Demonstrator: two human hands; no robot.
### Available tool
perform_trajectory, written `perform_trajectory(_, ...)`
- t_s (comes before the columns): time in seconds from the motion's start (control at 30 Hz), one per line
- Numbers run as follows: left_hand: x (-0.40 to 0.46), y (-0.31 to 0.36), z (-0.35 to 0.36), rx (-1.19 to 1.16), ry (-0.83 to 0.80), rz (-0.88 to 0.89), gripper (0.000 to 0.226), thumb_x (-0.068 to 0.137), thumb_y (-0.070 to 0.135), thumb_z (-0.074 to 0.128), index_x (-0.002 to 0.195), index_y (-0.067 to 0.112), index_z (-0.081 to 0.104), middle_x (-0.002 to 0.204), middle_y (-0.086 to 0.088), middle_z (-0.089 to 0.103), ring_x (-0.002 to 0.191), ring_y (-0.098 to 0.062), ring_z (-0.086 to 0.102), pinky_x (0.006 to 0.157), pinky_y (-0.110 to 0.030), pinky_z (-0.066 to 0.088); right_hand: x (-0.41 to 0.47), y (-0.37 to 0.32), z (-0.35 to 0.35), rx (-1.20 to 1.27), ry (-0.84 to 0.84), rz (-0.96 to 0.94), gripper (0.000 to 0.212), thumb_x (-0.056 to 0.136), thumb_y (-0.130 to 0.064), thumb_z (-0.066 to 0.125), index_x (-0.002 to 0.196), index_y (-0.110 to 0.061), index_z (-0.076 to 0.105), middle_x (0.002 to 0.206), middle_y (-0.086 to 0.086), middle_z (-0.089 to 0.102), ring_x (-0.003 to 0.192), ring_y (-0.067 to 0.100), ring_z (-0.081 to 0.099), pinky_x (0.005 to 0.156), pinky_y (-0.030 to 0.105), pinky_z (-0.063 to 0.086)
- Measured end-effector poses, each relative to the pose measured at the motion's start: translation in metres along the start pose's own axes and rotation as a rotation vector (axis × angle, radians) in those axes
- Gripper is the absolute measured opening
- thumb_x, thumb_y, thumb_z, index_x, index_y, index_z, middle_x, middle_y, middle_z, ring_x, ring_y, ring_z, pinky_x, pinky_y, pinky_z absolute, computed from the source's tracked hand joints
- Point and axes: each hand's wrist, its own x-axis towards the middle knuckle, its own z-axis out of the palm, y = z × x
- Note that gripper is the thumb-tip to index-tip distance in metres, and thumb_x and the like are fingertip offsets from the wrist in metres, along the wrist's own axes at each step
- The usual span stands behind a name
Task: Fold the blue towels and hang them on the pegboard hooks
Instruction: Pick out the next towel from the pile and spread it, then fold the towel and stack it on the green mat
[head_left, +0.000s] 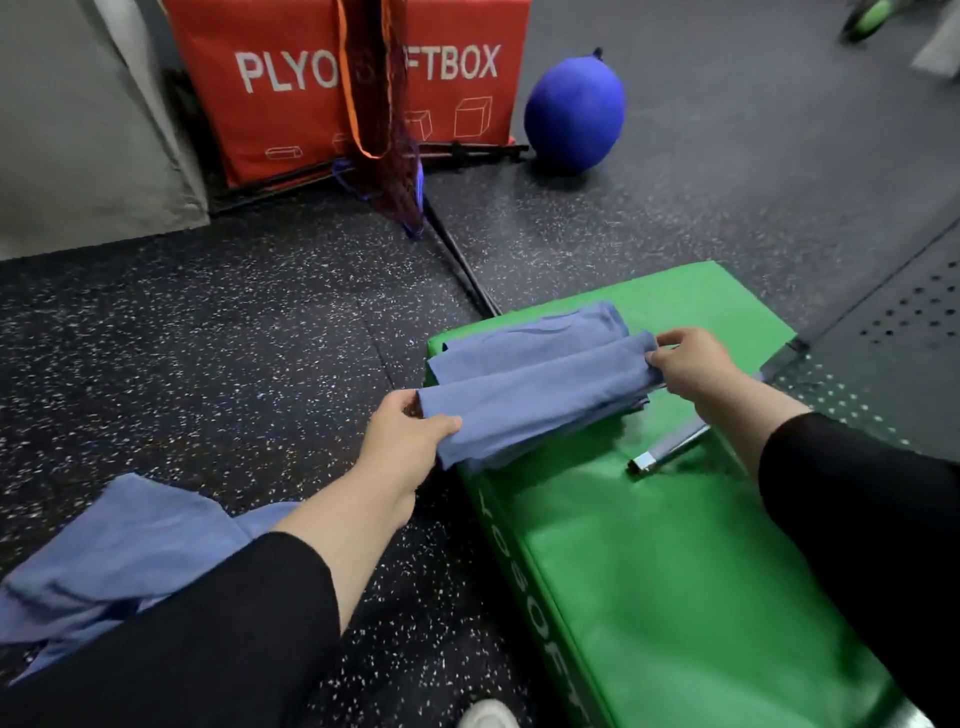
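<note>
Folded blue towel (535, 395) lies across the far left corner of the green soft box (675, 571), its near end hanging past the box's left edge. L hand (410, 436) grips that overhanging end, thumb on top, fingers curled under. R hand (691, 364) pinches the other end, toward the box's far edge. Second folded towel (524, 332) sits just behind it, touching, also at the far left corner. Loose blue towel (119, 551) lies crumpled on the speckled floor (234, 338), left of the box, partly under the L sleeve. Metal bar (670, 447) rests on the box top near its right edge, under the R forearm. Red plyo box (353, 88) and blue ball (574, 111) stand well beyond. Perforated dark panel (909, 317) at right.
</note>
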Motion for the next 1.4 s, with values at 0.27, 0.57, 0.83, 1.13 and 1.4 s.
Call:
perform_trajectory(0.27, 0.048, -0.014, 0.042, 0.222, 0.09, 0.041, 0.051, 0.079, 0.023, 0.08, 0.124, 0.02, 0.057, 0.117, -0.002, 0.063, 0.098, -0.02, 0.062, 0.077, -0.031, 0.049, 0.059, 0.024, 0.008, -0.064, 0.039, 0.05, 0.039, 0.094, -0.015, 0.065, 0.131, -0.004, 0.061, 0.118, 0.024, 0.068, 0.103, 0.034, 0.064, 0.086, 0.036, 0.05)
perform_trajectory(0.57, 0.038, -0.032, 0.061, 1.39, -0.18, 0.706, 0.058, 0.101, 0.052, 0.045, 0.152, 0.025, 0.038, 0.163, -0.002, 0.027, 0.15, -0.023, 0.021, 0.12, -0.047, 0.016, 0.023, 0.027, 0.053, -0.494, 0.093, -0.341, 0.034, 0.095, -0.045, 0.058, 0.118, -0.02, 0.067, 0.126, 0.008, 0.061, 0.116, 0.035, 0.057, 0.094, 0.045, 0.046)
perform_trajectory(0.83, 0.027, -0.015, 0.041, 1.377, -0.137, 0.698, 0.051, 0.104, 0.05, 0.041, 0.149, 0.025, 0.042, 0.166, -0.004, 0.022, 0.153, -0.022, 0.017, 0.123, -0.047, 0.013, -0.001, 0.009, 0.058, -0.436, 0.147, -0.345, 0.043, 0.1, -0.041, 0.053, 0.137, -0.019, 0.058, 0.152, 0.004, 0.046, 0.141, 0.025, 0.039, 0.117, 0.059, 0.019)
perform_trajectory(1.13, -0.007, 0.008, -0.142, 1.237, 0.127, 0.372, 0.037, 0.106, 0.039, 0.044, 0.135, 0.02, 0.056, 0.129, 0.0, 0.059, 0.115, -0.024, 0.056, 0.092, -0.042, 0.05, -0.112, -0.127, 0.122, -0.214, -0.088, -0.913, 0.022, 0.099, -0.03, 0.058, 0.109, -0.014, 0.068, 0.112, 0.007, 0.066, 0.106, 0.032, 0.061, 0.087, 0.049, 0.051)
perform_trajectory(1.4, -0.052, -0.02, -0.305, 1.374, 0.215, 0.17, 0.03, 0.103, 0.035, 0.047, 0.118, 0.014, 0.062, 0.117, -0.01, 0.059, 0.111, -0.035, 0.058, 0.091, -0.046, 0.05, -0.228, -0.221, 0.242, -0.671, -0.648, -1.012, 0.03, 0.1, -0.037, 0.05, 0.121, -0.018, 0.061, 0.117, 0.008, 0.062, 0.105, 0.03, 0.061, 0.088, 0.044, 0.053)
